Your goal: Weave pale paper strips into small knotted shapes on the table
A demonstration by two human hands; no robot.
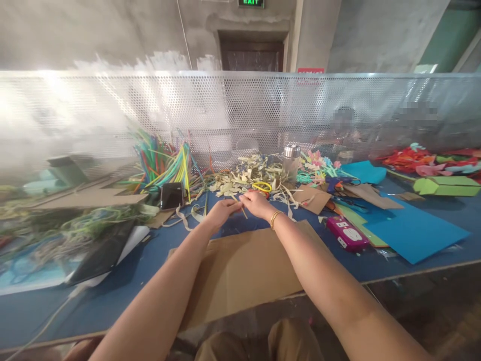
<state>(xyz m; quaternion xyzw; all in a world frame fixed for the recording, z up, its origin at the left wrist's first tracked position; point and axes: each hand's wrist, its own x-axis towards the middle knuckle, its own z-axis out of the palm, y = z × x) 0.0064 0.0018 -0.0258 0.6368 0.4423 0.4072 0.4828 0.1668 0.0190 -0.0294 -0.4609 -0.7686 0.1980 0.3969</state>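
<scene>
My left hand (221,210) and my right hand (256,203) meet above the far edge of a brown cardboard sheet (244,271). Both pinch a thin pale paper strip (240,206) between their fingertips. A gold bracelet (275,218) is on my right wrist. Just beyond the hands lies a heap of pale cut paper strips (248,180) with a yellow loop (262,186) on it.
A blue table (124,271) holds a bundle of coloured sticks (165,160), a black phone (172,195), a steel flask (291,161), a pink case (346,233), blue paper sheets (409,230), a green box (447,185) and a tablet (101,255). A perforated metal screen (240,110) closes the back.
</scene>
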